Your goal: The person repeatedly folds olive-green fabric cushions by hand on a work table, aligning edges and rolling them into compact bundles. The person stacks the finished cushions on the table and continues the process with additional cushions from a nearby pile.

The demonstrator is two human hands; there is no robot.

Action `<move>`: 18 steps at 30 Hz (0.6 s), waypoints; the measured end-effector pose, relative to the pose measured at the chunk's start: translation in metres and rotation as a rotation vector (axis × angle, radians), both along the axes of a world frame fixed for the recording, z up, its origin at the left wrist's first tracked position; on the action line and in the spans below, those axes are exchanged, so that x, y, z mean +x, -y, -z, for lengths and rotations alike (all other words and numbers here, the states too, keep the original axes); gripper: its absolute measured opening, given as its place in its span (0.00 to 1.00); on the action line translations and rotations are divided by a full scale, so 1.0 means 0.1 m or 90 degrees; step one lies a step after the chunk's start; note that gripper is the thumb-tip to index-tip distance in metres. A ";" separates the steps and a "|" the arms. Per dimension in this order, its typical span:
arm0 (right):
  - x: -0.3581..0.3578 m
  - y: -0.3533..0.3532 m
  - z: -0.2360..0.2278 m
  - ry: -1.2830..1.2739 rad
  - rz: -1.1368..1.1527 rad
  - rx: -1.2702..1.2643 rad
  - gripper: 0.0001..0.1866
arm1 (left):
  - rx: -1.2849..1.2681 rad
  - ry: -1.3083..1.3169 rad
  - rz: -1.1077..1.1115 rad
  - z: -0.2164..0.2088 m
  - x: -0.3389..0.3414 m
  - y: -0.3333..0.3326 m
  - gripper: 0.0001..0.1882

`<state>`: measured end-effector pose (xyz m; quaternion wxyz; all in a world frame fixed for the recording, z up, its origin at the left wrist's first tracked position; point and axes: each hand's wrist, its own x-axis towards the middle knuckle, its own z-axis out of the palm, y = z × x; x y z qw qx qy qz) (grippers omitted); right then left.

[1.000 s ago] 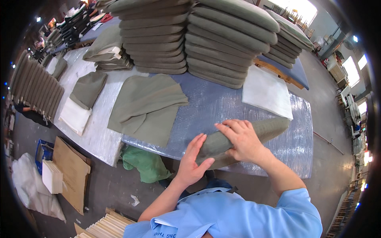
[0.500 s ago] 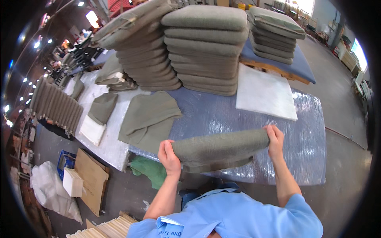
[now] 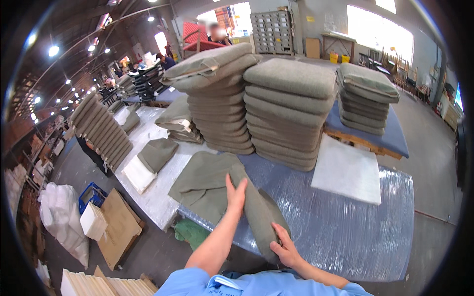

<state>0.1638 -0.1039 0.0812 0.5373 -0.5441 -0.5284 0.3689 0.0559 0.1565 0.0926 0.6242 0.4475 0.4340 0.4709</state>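
A grey-green fabric cushion cover [image 3: 257, 213] slants between my hands over the near part of the plastic-wrapped table [image 3: 345, 227]. My left hand [image 3: 236, 195] is closed on the left edge of its upper part, thumb apart from the fingers. Down at its lower end my right hand [image 3: 286, 248] grips the right edge, fingers and thumb bent round the fabric. Just left of the held cover, a loose piece of the same grey-green fabric [image 3: 197, 180] lies spread on the table, partly overlapped by it.
Tall stacks of grey-green cushions [image 3: 291, 116] stand behind, with a shorter stack [image 3: 368, 98] at the right. A white foam sheet [image 3: 348, 167] lies on the table. To the left are a half-covered white pad [image 3: 140, 172], a cardboard sheet [image 3: 118, 229] and a white bag [image 3: 63, 217].
The cover has turned from lying crosswise to a steep slant. My left hand has moved up and right; my right hand has come down and left. The view has tilted up.
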 end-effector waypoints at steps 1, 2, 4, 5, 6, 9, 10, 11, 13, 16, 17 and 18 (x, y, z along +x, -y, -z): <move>0.08 -0.09 0.14 -0.024 -0.040 -0.016 0.40 | 0.034 -0.030 0.025 0.01 -0.04 0.20 0.55; 0.15 -0.16 0.28 -0.048 -0.081 -0.034 0.41 | 0.066 -0.063 0.049 0.06 -0.08 0.46 0.57; 0.26 -0.41 0.52 -0.107 -0.055 -0.084 0.39 | 0.072 0.013 0.096 0.07 -0.10 1.02 0.55; 0.28 -0.58 0.59 -0.165 -0.039 -0.090 0.40 | 0.044 0.056 0.098 0.03 -0.08 1.19 0.55; 0.26 -0.70 0.63 -0.225 -0.027 -0.102 0.42 | 0.012 0.098 0.095 0.02 -0.07 1.34 0.54; -0.01 -0.88 0.39 -0.139 -0.060 -0.026 0.41 | -0.042 0.115 0.113 -0.07 -0.31 1.32 0.53; -0.04 -0.92 0.33 -0.122 -0.061 0.022 0.41 | -0.045 0.115 0.141 -0.14 -0.34 1.25 0.52; -0.10 -0.93 0.28 -0.142 -0.052 0.025 0.41 | -0.044 0.101 0.144 -0.19 -0.37 1.24 0.52; -0.17 -0.90 0.30 -0.183 -0.033 0.023 0.42 | -0.046 0.073 0.149 -0.21 -0.39 1.25 0.51; -0.13 -1.00 0.36 -0.154 -0.033 0.009 0.42 | -0.082 0.089 0.155 -0.15 -0.39 1.19 0.51; -0.08 -1.09 0.39 -0.151 -0.032 0.027 0.43 | -0.061 0.074 0.163 -0.13 -0.38 1.14 0.51; -0.03 -1.19 0.38 -0.151 -0.033 0.038 0.43 | -0.047 0.056 0.168 -0.11 -0.37 1.10 0.52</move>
